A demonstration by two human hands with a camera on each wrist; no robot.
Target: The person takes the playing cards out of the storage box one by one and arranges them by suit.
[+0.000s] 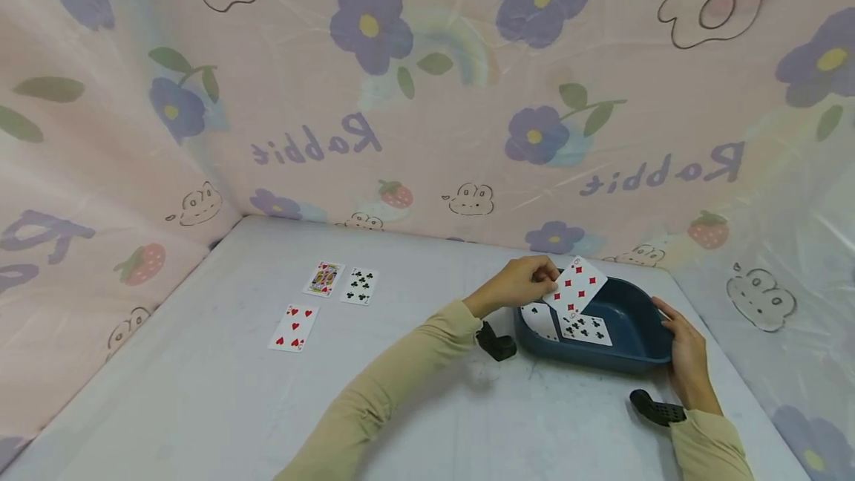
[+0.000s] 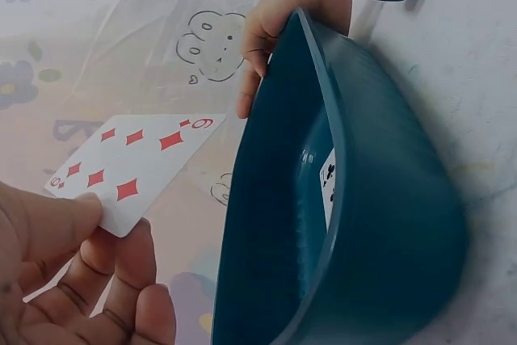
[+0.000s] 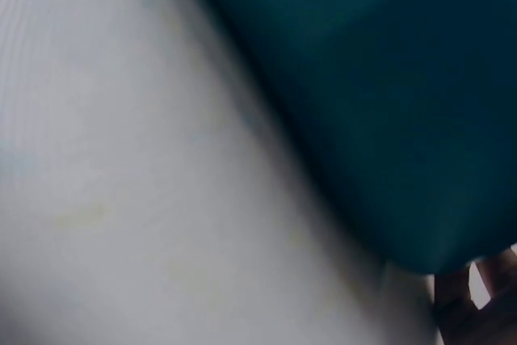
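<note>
A six of diamonds playing card (image 1: 580, 286) is pinched between thumb and fingers of my left hand (image 1: 524, 282), tilted over the left part of a dark blue plastic basin (image 1: 601, 357). In the left wrist view the card's face shows fully, and the hand (image 2: 89, 272) has it by one corner. My right hand (image 1: 689, 355) grips the basin's right end at the rim; in the right wrist view its fingers (image 3: 454, 300) show only at the lower corner. Inside the basin lie a clubs card (image 1: 585, 329) and a spade card (image 1: 538, 320), both face up.
On the white table (image 1: 200, 399), left of the basin, lie a king of hearts (image 1: 323, 278), a clubs card (image 1: 360, 286) and a hearts card (image 1: 292, 328). A printed plastic curtain (image 1: 427, 117) stands behind and at both sides. Black devices (image 1: 496, 341) sit at the wrists.
</note>
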